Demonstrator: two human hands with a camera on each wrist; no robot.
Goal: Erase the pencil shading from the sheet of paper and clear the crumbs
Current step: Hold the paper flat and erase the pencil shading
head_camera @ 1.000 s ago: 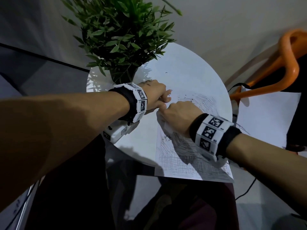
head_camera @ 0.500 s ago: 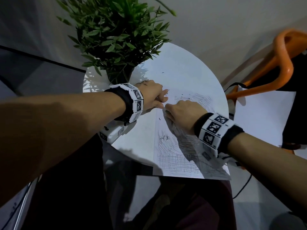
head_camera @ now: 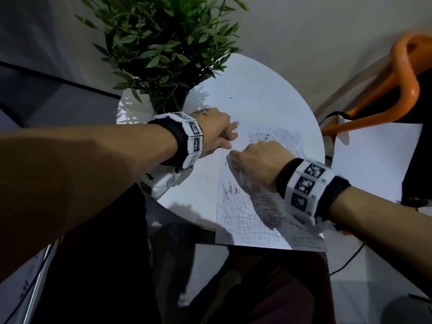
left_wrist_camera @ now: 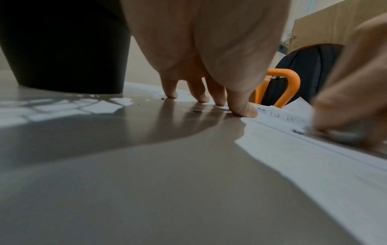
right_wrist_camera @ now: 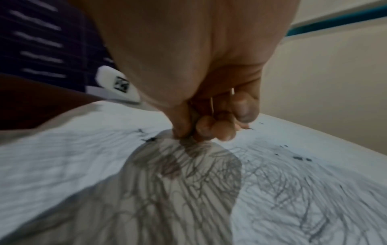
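A white sheet of paper [head_camera: 245,220] covered in pencil shading lies on the round white table [head_camera: 268,90]; its near edge hangs past the rim. My right hand [head_camera: 233,157] is curled over the sheet near its left edge. It pinches a small grey eraser [left_wrist_camera: 343,136] against the paper [right_wrist_camera: 272,190]. My left hand [head_camera: 230,139] presses straight fingertips [left_wrist_camera: 209,99] on the table by the sheet's far left corner. Dark crumbs [head_camera: 233,190] lie on the shading, and more crumbs [right_wrist_camera: 150,139] sit beside my right hand [right_wrist_camera: 201,131].
A black pot [left_wrist_camera: 62,49] with a leafy plant [head_camera: 163,43] stands just behind my left hand. An orange chair frame [head_camera: 397,90] and a dark backpack [left_wrist_camera: 310,69] are off the table's right side. Stray crumbs [head_camera: 230,98] dot the table's far part.
My right hand has slid a little toward me with the eraser, away from the left thumb it was touching. The left hand stays pressed in place.
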